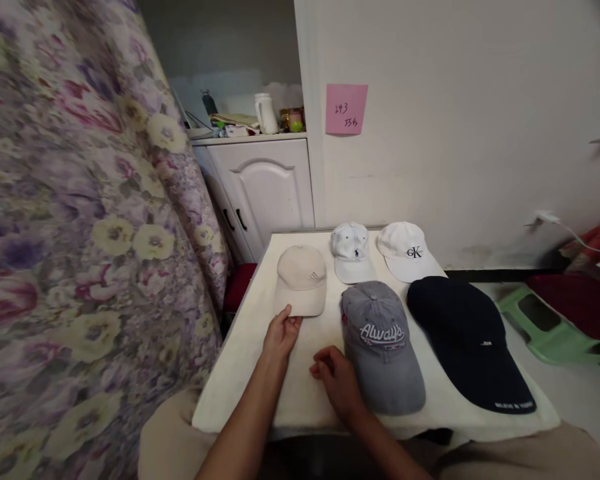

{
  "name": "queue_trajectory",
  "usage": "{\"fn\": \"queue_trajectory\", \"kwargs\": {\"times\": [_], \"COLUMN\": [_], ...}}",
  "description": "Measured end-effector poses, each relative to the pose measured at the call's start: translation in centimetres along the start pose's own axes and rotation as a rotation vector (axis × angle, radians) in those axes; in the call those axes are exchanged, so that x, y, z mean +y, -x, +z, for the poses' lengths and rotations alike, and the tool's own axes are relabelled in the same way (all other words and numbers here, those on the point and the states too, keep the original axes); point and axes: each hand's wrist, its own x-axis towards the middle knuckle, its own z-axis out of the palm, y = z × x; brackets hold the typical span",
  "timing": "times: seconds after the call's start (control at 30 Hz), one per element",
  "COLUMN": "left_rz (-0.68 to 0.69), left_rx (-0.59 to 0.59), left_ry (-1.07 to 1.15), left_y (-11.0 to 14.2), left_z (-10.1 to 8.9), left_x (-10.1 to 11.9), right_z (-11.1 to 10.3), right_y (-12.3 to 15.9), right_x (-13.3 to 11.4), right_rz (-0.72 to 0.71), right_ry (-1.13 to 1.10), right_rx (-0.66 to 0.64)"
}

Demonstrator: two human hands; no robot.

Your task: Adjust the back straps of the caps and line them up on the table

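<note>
Several caps lie on a small white table (260, 373). My left hand (280, 335) pinches the brim corner of a beige cap (301, 279) at the table's left side. My right hand (336, 382) rests on the tabletop with its fingers curled, holding nothing, just left of a grey cap (383, 347) with "Always" stitched on it. Behind are a pale blue-white cap (351, 250) and a white cap (405, 252) with a dark logo. A navy cap (467, 340) lies at the right.
A floral curtain (80, 233) hangs close on the left. A white cabinet (260, 187) with a jug and jars stands behind. A pink note (346, 109) is stuck on the wall. A green stool (550, 330) sits at the right.
</note>
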Motion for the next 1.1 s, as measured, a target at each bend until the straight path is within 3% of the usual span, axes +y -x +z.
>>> {"fn": "queue_trajectory", "kwargs": {"times": [0.23, 0.4, 0.7, 1.1], "left_rz": [-0.054, -0.040, -0.005, 0.015], "left_rx": [0.019, 0.029, 0.161, 0.179], "left_ry": [-0.065, -0.086, -0.118, -0.167], "left_y": [1.0, 1.2, 1.3, 1.6], "left_z": [-0.5, -0.5, -1.2, -1.5], "left_x": [0.1, -0.1, -0.5, -1.0], "right_z": [-0.1, -0.1, -0.2, -0.3], "right_y": [0.1, 0.1, 0.0, 0.0], "right_x": [-0.1, -0.3, 0.0, -0.3], "right_rz": [-0.011, -0.009, 0.001, 0.010], "right_ry": [0.018, 0.004, 0.012, 0.044], "right_rx": [-0.029, -0.038, -0.049, -0.086]}}
